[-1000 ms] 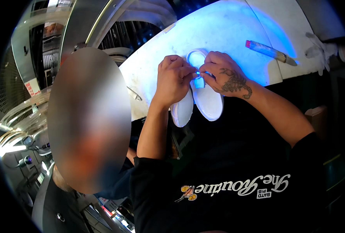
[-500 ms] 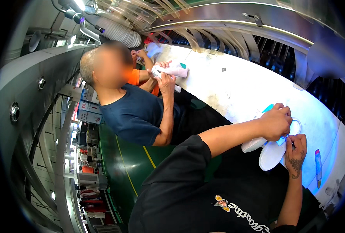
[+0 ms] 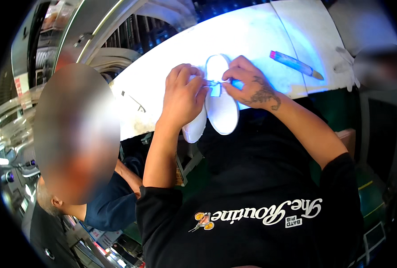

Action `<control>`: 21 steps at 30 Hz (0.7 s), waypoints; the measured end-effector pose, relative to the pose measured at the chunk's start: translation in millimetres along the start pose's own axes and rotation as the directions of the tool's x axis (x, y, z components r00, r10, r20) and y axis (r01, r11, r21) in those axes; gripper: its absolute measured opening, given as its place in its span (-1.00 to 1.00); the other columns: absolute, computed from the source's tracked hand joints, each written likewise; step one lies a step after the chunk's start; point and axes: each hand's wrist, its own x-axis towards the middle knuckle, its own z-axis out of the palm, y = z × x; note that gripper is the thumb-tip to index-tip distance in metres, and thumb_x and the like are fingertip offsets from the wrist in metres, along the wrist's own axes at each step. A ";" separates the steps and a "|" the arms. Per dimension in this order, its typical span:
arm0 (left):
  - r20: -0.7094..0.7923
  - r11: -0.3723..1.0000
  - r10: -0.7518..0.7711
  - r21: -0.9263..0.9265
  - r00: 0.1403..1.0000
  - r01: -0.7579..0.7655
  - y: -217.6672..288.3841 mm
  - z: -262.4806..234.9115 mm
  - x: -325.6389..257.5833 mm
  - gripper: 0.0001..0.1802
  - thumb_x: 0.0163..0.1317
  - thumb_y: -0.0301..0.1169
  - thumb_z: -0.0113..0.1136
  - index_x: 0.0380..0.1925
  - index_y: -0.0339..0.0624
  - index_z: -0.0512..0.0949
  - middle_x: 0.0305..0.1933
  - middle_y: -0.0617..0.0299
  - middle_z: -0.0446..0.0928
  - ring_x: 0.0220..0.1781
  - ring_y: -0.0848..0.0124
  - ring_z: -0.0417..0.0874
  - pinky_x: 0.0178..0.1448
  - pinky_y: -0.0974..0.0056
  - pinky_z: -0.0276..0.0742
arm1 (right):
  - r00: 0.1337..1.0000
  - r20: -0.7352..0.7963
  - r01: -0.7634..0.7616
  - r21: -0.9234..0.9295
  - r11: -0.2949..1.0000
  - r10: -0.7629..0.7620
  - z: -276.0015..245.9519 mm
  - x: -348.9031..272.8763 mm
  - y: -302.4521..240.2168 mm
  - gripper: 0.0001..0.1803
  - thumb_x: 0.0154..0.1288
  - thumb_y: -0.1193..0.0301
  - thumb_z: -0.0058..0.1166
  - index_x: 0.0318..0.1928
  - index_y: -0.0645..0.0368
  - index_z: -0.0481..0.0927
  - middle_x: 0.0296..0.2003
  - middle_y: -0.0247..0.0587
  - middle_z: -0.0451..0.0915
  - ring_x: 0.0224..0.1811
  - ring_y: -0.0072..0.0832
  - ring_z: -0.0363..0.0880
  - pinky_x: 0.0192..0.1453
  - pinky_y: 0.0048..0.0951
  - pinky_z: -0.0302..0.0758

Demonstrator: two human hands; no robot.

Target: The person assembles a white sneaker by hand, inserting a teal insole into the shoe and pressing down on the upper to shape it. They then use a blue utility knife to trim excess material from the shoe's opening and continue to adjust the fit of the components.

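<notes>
Two white shoes stand side by side on the worktable in front of me, lit bluish. One shoe (image 3: 223, 114) has its toe toward me, and its open collar lies at the far end. Its neighbour, the other shoe (image 3: 194, 128), is partly covered by my left hand (image 3: 182, 94). Over the first shoe's instep, that hand pinches a thin cord (image 3: 214, 83) from the left. From the right, my right hand (image 3: 245, 82) pinches the same cord, thumb and forefinger together. A small pale tag (image 3: 216, 91) lies beneath the cord. How the cord is looped is too small to tell.
The white worktable (image 3: 247, 33) curves around ahead. A blue stick-like tool (image 3: 296, 64) with a pink end and tan tip lies right of my hands. White gloves (image 3: 349, 67) rest at the far right. A co-worker in a dark shirt (image 3: 111, 201) sits close on my left.
My view has swung round to the right, so shoes and hands now sit near the middle. Both hands remain at the same shoe, now slightly apart with the cord visible between them.
</notes>
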 end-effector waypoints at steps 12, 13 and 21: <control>0.041 0.994 -0.006 0.108 0.999 0.001 6.8 14.8 2.3 -0.83 0.11 -0.44 0.54 -0.25 -0.08 0.84 0.19 0.17 0.64 0.44 0.00 0.49 0.53 -0.15 0.39 | 0.999 -0.002 0.041 -0.187 0.981 -0.042 9.2 -9.0 -7.5 -0.80 0.31 0.28 0.46 -0.14 0.06 0.84 -0.12 -0.24 0.55 -0.01 -0.24 0.60 0.18 -0.19 0.57; 0.034 0.995 0.010 0.098 0.999 -0.013 8.3 17.0 6.3 -0.84 0.12 -0.45 0.53 -0.26 -0.09 0.84 0.18 0.16 0.64 0.43 -0.01 0.50 0.53 -0.15 0.38 | 0.996 -0.030 0.073 -0.195 0.978 -0.080 5.4 -9.8 -1.3 -0.84 0.27 0.34 0.43 -0.16 0.06 0.84 -0.19 -0.24 0.56 -0.10 -0.23 0.60 0.04 -0.18 0.57; -0.234 0.992 -0.122 -0.065 0.965 0.109 37.4 12.2 -28.3 -0.57 0.09 -0.49 0.57 -0.01 -0.22 0.66 0.15 -0.08 0.57 0.28 -0.11 0.55 0.40 -0.15 0.45 | 0.958 -0.007 0.283 -0.136 0.950 -0.286 -25.9 -38.3 -15.5 -0.72 0.21 0.43 0.48 -0.06 0.16 0.78 -0.16 -0.12 0.63 -0.11 -0.15 0.65 0.01 -0.16 0.59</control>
